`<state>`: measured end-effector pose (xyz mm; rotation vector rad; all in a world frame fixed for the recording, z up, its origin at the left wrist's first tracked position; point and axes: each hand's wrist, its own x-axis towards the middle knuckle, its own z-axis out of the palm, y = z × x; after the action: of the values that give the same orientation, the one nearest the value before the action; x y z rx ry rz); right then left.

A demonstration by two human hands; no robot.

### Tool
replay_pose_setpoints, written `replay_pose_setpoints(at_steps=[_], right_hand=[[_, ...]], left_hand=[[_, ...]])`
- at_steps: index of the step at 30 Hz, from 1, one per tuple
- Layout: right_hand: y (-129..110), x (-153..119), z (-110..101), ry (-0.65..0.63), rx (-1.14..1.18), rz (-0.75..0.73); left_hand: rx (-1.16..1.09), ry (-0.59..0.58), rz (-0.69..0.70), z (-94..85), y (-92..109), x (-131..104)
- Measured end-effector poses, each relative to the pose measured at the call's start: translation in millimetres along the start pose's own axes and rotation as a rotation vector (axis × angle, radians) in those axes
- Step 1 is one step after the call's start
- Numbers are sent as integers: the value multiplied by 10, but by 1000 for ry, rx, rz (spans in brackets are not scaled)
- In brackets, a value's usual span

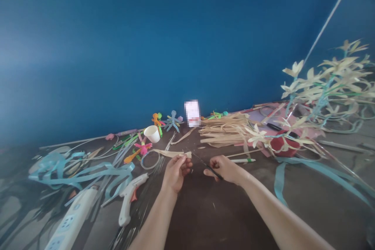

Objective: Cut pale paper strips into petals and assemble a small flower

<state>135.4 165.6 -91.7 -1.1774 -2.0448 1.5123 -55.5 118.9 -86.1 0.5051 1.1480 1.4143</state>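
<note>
My left hand [178, 170] pinches a pale dried corn husk strip [166, 153] between thumb and fingers, its narrow end pointing left. My right hand [224, 168] is closed round dark scissors [201, 159], whose blades reach up and left toward the husk's wide end. Whether the blades touch the husk I cannot tell. Behind my right hand lies a pile of tan husk strips [224, 129]. A white pen with a green band [243, 160] rests just right of that hand. Small pale scraps are on the dark table [211, 218] below.
On the left are a white glue gun [127, 199], a power strip [73, 215], blue ribbon [88, 174] and thin wires. A white cup [152, 134] and pipe-cleaner figures [173, 120] stand near the blue wall [187, 47]. Husk flowers [331, 74] spread at right, above a red object [284, 144].
</note>
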Motion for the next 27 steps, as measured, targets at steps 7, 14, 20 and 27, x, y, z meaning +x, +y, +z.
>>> replay_pose_setpoints(at_steps=[7, 14, 20, 27], right_hand=[[23, 6, 17, 8, 0, 13], [22, 3, 21, 4, -8, 0], [-30, -28, 9, -10, 6, -3], [-28, -27, 13, -38, -20, 1]], left_hand=[[-33, -2, 26, 14, 18, -15], [13, -27, 74, -3, 28, -6], [122, 4, 143, 35, 39, -36], [125, 13, 138, 35, 38, -31]])
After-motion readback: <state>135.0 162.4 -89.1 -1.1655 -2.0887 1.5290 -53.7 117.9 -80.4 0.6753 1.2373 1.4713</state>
